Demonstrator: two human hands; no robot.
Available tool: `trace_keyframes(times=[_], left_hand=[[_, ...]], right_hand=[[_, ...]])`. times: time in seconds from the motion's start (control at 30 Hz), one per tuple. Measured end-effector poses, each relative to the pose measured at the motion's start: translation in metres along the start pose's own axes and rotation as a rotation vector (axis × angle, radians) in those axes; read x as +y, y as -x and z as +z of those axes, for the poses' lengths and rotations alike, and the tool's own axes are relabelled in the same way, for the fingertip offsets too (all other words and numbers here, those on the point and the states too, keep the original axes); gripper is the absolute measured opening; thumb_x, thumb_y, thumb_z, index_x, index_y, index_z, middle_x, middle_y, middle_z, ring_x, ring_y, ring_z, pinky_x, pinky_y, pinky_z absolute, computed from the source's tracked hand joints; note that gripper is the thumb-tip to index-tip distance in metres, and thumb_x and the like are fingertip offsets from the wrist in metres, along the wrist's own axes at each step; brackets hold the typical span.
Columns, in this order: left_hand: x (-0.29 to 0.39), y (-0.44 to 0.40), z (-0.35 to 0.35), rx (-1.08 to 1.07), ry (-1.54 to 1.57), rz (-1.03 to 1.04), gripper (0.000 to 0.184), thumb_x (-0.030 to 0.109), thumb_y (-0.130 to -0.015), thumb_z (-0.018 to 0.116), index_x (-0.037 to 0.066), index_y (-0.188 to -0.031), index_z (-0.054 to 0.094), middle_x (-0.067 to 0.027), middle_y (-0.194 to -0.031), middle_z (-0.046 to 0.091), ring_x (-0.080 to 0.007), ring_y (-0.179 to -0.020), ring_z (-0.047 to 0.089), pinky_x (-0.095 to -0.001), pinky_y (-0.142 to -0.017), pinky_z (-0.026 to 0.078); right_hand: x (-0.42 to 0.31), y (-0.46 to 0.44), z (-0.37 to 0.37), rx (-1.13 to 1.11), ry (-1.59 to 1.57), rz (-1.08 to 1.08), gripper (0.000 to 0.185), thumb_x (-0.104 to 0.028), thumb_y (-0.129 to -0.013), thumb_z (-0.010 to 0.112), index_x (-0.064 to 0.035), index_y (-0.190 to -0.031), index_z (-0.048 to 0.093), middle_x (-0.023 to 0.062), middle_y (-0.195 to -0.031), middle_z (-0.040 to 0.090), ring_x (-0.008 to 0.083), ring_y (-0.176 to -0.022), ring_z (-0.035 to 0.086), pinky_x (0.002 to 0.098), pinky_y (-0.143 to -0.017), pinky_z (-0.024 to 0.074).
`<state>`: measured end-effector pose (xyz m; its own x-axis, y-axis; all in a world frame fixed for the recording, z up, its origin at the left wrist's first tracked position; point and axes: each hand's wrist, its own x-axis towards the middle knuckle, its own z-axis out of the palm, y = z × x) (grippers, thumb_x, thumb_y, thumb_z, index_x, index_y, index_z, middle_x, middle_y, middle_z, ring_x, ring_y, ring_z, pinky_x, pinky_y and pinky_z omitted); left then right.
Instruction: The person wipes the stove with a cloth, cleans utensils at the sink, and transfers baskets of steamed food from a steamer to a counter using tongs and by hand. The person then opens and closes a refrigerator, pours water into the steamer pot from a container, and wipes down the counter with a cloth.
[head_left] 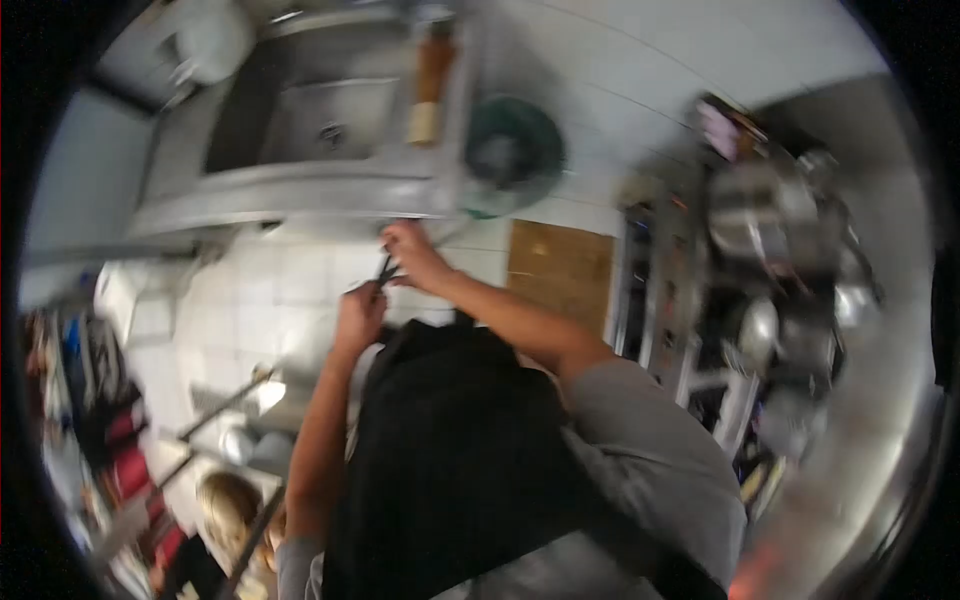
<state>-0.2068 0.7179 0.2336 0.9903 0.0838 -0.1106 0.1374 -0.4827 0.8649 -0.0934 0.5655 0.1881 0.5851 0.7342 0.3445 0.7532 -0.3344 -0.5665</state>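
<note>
- Left hand: closed on the 7 o'clock end of dark strip.
- Strip: 11 o'clock off black apron; probably light, blur hides stiffness; best held by both ends.
- Right hand: closed at its 1 o'clock end.

Thin strip, toward ten o'clock: black. Apron, six: plain black. Sleeve, four: plain grey. Sink, eleven: silver-grey. Long object on its edge, between eleven and twelve: brown, cream at the near end. Bin, twelve: dark green. Mat, two: brown. Pot, between two and three: silver. Floor tiles, nine: white, gridded with faint grey lines. Cloth, eight: red.
</note>
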Motion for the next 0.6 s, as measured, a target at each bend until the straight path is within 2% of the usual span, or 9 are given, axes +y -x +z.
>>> trace_keyframes(times=[0.07, 0.17, 0.2, 0.23, 0.27, 0.3, 0.33, 0.47, 0.6], left_hand=[[-0.005, -0.033, 0.011, -0.089, -0.076, -0.014, 0.013, 0.005, -0.084, 0.051, -0.005, -0.077, 0.055, -0.0151, -0.063, 0.061, -0.0194, -0.057, 0.062, -0.0318, -0.055, 0.048], [-0.019, -0.073, 0.030, -0.207, -0.118, -0.055, 0.013, 0.005, -0.084, 0.048, -0.005, -0.082, 0.056, -0.0180, -0.074, 0.064, -0.0243, -0.067, 0.063, -0.0353, -0.061, 0.049], [-0.096, -0.089, 0.069, -0.216, 0.015, 0.090, 0.018, 0.008, -0.082, 0.048, -0.003, -0.091, 0.058, -0.0222, -0.068, 0.060, -0.0356, -0.060, 0.058, -0.0431, -0.054, 0.045], [-0.076, -0.084, 0.055, -0.247, -0.168, 0.105, 0.038, 0.013, -0.085, 0.052, -0.002, -0.120, 0.050, -0.0235, -0.110, 0.059, -0.0335, -0.095, 0.058, -0.0412, -0.082, 0.047], [-0.067, -0.087, 0.040, -0.495, -0.186, -0.070, 0.045, 0.022, -0.084, 0.057, -0.001, -0.122, 0.049, -0.0211, -0.115, 0.057, -0.0358, -0.103, 0.055, -0.0426, -0.089, 0.044], [-0.073, -0.079, 0.032, -0.364, -0.242, 0.039, 0.049, 0.028, -0.084, 0.057, -0.001, -0.122, 0.047, -0.0217, -0.106, 0.060, -0.0368, -0.098, 0.057, -0.0438, -0.085, 0.046], [-0.081, -0.070, 0.031, -0.263, -0.306, 0.156, 0.053, 0.034, -0.083, 0.058, -0.001, -0.122, 0.045, -0.0222, -0.096, 0.062, -0.0378, -0.093, 0.060, -0.0450, -0.081, 0.048], [-0.120, -0.036, -0.013, -0.638, -0.322, -0.126, 0.049, 0.039, -0.081, 0.059, 0.000, -0.111, 0.056, -0.0231, -0.101, 0.062, -0.0379, -0.098, 0.059, -0.0457, -0.086, 0.045], [-0.200, 0.019, -0.014, -1.195, -0.374, -0.088, 0.045, 0.040, -0.089, 0.048, 0.003, -0.110, 0.059, -0.0213, -0.108, 0.061, -0.0350, -0.101, 0.058, -0.0457, -0.086, 0.044]], right_hand=[[-0.012, 0.012, -0.017, -0.041, 0.100, 0.110, 0.068, -0.008, -0.062, 0.072, 0.0018, -0.123, 0.044, 0.0177, -0.126, 0.036, 0.0374, -0.124, 0.031, 0.0488, -0.103, 0.0289], [-0.025, 0.050, -0.022, 0.003, 0.012, 0.315, 0.071, -0.014, -0.064, 0.073, -0.0074, -0.129, 0.044, 0.0207, -0.134, 0.031, 0.0390, -0.126, 0.029, 0.0482, -0.105, 0.0269], [-0.025, 0.067, -0.011, -0.020, -0.010, 0.459, 0.070, -0.012, -0.065, 0.070, -0.0041, -0.129, 0.043, 0.0186, -0.137, 0.032, 0.0394, -0.127, 0.029, 0.0464, -0.107, 0.0247], [-0.042, 0.066, -0.028, -0.079, -0.068, 0.540, 0.067, -0.011, -0.068, 0.068, -0.0041, -0.129, 0.043, 0.0192, -0.135, 0.035, 0.0373, -0.127, 0.031, 0.0463, -0.107, 0.0251], [-0.069, 0.041, -0.061, -0.227, -0.257, 0.771, 0.063, -0.018, -0.074, 0.068, -0.0032, -0.130, 0.042, 0.0227, -0.134, 0.036, 0.0378, -0.125, 0.034, 0.0465, -0.105, 0.0287], [-0.041, 0.086, -0.013, -0.170, 0.018, 0.585, 0.055, -0.017, -0.075, 0.065, -0.0024, -0.125, 0.046, 0.0229, -0.125, 0.045, 0.0376, -0.119, 0.041, 0.0432, -0.102, 0.0330], [-0.030, 0.105, 0.000, -0.188, -0.099, 0.783, 0.046, -0.022, -0.078, 0.062, -0.0006, -0.118, 0.051, 0.0234, -0.120, 0.049, 0.0384, -0.116, 0.044, 0.0415, -0.100, 0.0348], [0.028, 0.209, 0.044, -0.518, -0.327, 0.930, 0.034, -0.029, -0.082, 0.061, 0.0037, -0.093, 0.061, 0.0173, -0.088, 0.063, 0.0313, -0.087, 0.060, 0.0418, -0.077, 0.0456], [-0.001, 0.234, 0.032, -0.589, -0.428, 1.292, 0.033, -0.031, -0.085, 0.058, 0.0019, -0.090, 0.061, 0.0137, -0.087, 0.062, 0.0217, -0.083, 0.059, 0.0361, -0.071, 0.0456]])
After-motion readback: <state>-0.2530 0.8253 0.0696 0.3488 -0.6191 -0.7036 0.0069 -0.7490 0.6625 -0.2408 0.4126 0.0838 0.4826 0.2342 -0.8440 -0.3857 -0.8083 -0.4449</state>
